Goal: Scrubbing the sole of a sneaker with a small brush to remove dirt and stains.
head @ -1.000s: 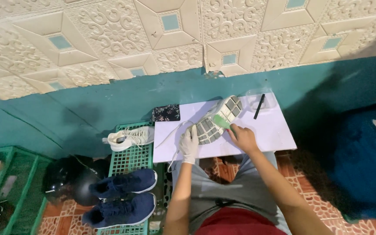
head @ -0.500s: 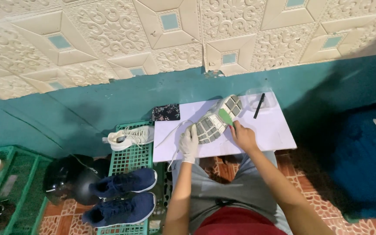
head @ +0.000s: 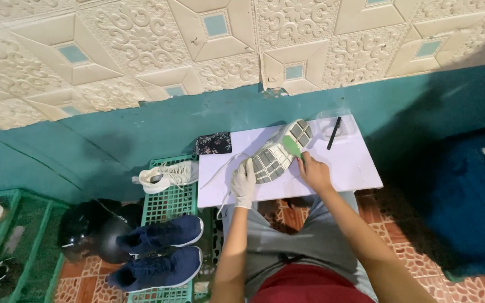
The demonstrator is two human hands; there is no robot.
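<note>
Right now your gloved left hand point(head: 243, 182) clamps the heel end of a shoe point(head: 279, 152) lying sole up on the white surface point(head: 360, 168), its toe pointing toward the wall. Your bare right hand point(head: 314, 173) pinches a green brush point(head: 292, 147) against the sole near its middle. The shoe looks light, with a stiff grey-and-white blocked sole and a soft upper, so it would likely rock or slide on the smooth board unless you grip it at the firm heel or along the sole's edge, not the yielding fabric. A loose lace point(head: 220, 168) trails off toward the board's left edge and could snag. A black pen-like tool point(head: 334, 133) lies in a clear dish point(head: 339, 120) near the far corner, and a dark patterned pouch point(head: 213, 143) sits just left of the board. Beside you, a white shoe point(head: 166, 175) and blue sneakers point(head: 158, 252) rest on a green crate point(head: 166, 207).
</note>
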